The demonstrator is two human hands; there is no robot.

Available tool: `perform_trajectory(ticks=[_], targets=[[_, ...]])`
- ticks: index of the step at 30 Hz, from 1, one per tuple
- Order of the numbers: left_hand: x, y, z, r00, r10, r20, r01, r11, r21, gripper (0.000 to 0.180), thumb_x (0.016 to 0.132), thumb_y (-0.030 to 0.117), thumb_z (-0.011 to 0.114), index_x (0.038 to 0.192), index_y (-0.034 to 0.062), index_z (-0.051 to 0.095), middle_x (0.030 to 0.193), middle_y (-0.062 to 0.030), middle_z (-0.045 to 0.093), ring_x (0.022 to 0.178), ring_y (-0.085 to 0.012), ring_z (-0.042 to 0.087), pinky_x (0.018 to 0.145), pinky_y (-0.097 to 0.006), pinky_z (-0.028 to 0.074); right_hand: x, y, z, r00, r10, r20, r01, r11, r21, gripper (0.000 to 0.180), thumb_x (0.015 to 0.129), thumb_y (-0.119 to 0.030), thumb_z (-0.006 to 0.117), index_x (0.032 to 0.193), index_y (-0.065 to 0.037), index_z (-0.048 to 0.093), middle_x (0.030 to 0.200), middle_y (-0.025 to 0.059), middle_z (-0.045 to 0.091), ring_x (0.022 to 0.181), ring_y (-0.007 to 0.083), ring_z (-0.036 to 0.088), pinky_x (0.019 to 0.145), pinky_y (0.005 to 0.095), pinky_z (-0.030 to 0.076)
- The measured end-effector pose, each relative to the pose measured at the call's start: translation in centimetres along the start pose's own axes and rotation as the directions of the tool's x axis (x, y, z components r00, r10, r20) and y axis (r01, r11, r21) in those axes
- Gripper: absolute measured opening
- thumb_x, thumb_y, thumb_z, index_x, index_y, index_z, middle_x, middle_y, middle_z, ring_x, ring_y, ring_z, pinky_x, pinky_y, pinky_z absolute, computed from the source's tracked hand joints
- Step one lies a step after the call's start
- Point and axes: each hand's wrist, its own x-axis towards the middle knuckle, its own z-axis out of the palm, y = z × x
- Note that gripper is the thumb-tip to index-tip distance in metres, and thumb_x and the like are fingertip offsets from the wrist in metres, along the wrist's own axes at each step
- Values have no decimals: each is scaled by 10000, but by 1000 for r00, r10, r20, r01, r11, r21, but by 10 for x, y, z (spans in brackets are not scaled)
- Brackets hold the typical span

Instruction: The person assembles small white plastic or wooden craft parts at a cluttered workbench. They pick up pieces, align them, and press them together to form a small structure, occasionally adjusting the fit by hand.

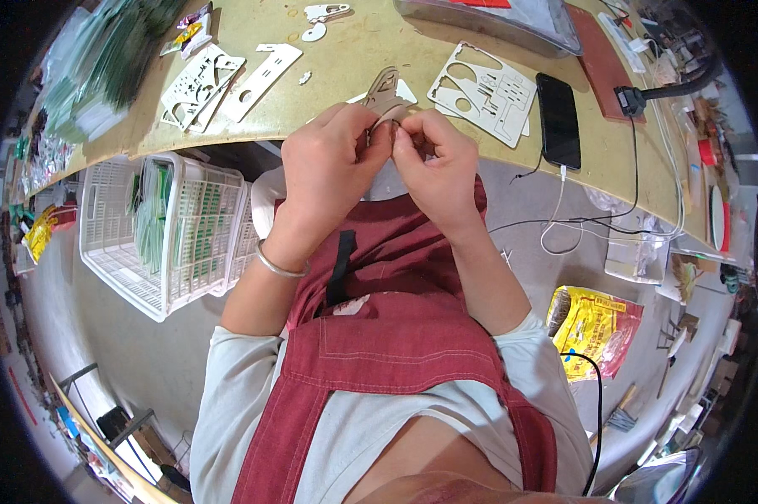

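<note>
Close together at the table's near edge, my left hand (333, 160) and my right hand (438, 164) pinch a flat cut-out piece (385, 91) between them. It is pale brown with slots, and its lower part is hidden by my fingers. A white flat piece (406, 92) shows behind it on the table. To the left lie cut-out sheets (201, 86) and a white strip with a round hole (262, 81). On the right, more cut-out sheets (484, 91) overlap beside a black phone (558, 122).
A stack of clear plastic sleeves (114, 63) fills the table's left. Below stands a white plastic crate (173, 227) holding green-edged packets. Cables (580, 220) hang off the right edge near a black clamp arm (635, 99). A grey tray (496, 23) sits at the back.
</note>
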Motion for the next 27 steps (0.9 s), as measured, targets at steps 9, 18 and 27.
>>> perform_trajectory(ticks=[9,18,27], targets=[[-2,-2,-2,999,-13,40,11,999,40,168,903,182,824,886,60,710,777,-122,696,672,-330,693,595,-420,530,-4,2,2,992,-127,-14,123,980,-157,81,917,-19,741,935,-13,661,813,175,666,707,356,673,635,421,526],[0,-10,1,992,-127,-19,127,992,27,176,931,164,794,868,23,711,751,-136,698,667,-315,694,606,-404,535,-8,-3,2,968,-247,-40,230,942,-246,74,936,14,735,932,-7,664,799,129,663,685,247,649,631,362,523],[20,-16,-23,998,46,48,-47,999,18,156,1038,143,744,1040,-14,741,794,-114,694,662,-194,624,631,-335,496,3,-1,-15,990,112,-82,-114,993,-25,104,1011,-70,741,992,12,681,770,82,655,674,115,593,636,309,506]])
